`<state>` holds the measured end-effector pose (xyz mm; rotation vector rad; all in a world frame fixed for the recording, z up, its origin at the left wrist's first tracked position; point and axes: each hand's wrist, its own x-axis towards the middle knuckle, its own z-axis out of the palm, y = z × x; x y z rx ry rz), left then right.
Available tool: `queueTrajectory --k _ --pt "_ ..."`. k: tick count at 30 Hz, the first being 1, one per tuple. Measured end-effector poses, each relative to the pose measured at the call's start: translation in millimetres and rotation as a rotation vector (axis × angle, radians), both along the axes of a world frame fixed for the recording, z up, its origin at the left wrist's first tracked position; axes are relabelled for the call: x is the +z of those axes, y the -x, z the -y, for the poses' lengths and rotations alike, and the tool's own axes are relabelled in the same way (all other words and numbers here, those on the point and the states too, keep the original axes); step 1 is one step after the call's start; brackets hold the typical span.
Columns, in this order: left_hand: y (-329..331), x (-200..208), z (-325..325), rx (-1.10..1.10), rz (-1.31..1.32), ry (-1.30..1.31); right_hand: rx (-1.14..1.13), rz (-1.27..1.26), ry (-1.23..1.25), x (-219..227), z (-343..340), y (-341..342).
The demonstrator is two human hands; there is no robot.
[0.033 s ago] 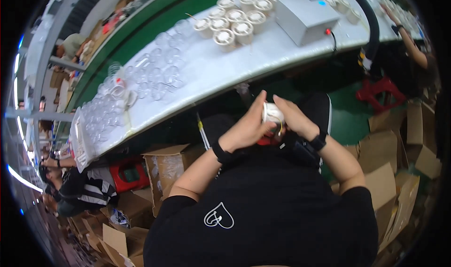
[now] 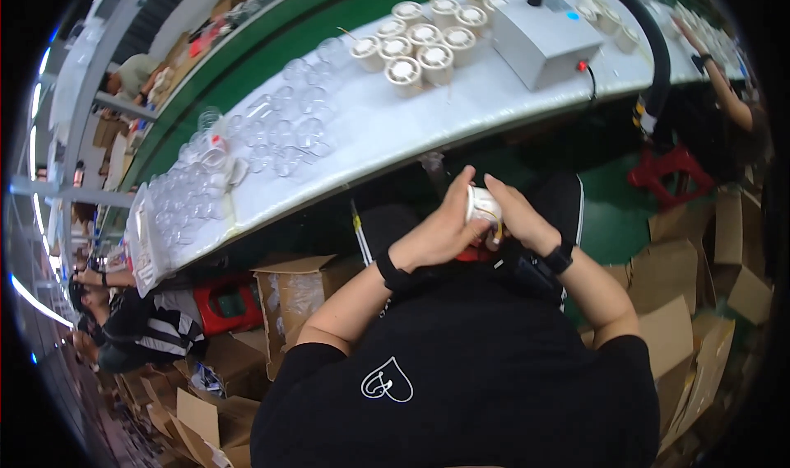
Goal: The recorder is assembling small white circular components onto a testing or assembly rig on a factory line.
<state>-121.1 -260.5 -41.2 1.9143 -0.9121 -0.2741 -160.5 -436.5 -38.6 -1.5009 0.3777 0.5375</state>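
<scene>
Over my lap, close to the table's front edge, a small white cup-shaped part (image 2: 484,203) with a thin yellow wire sits between my hands. My left hand (image 2: 444,231) closes on its left side, thumb across its lower front. Against its right side rests my right hand (image 2: 524,218), fingers angled up and inward; its fingertips are partly hidden. On the white table (image 2: 362,143) ahead stands a group of similar white cup-shaped parts (image 2: 424,36), several with wires sticking out. To their left lie many clear plastic domes (image 2: 280,126).
A grey metal box (image 2: 543,40) with a red-lit switch stands right of the cups, beside a black flexible hose (image 2: 658,48). Open cardboard boxes (image 2: 296,295) flank me on both sides. Co-workers sit left (image 2: 136,320) and right (image 2: 732,110); red stools (image 2: 671,176) stand nearby.
The view has shifted slightly, so the table and its contents appear a little lower and farther right. Between my hands the white part has tilted a little; both hands remain around it.
</scene>
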Motion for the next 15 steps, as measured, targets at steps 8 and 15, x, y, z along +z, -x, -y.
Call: queueTrajectory --k 8,15 --pt "-83 113 -11 -0.206 0.179 -0.161 -0.117 0.166 -0.251 39 -7 -17" --pt "-321 178 -47 0.33 0.401 -0.551 -0.193 0.55 0.277 30 31 -51"
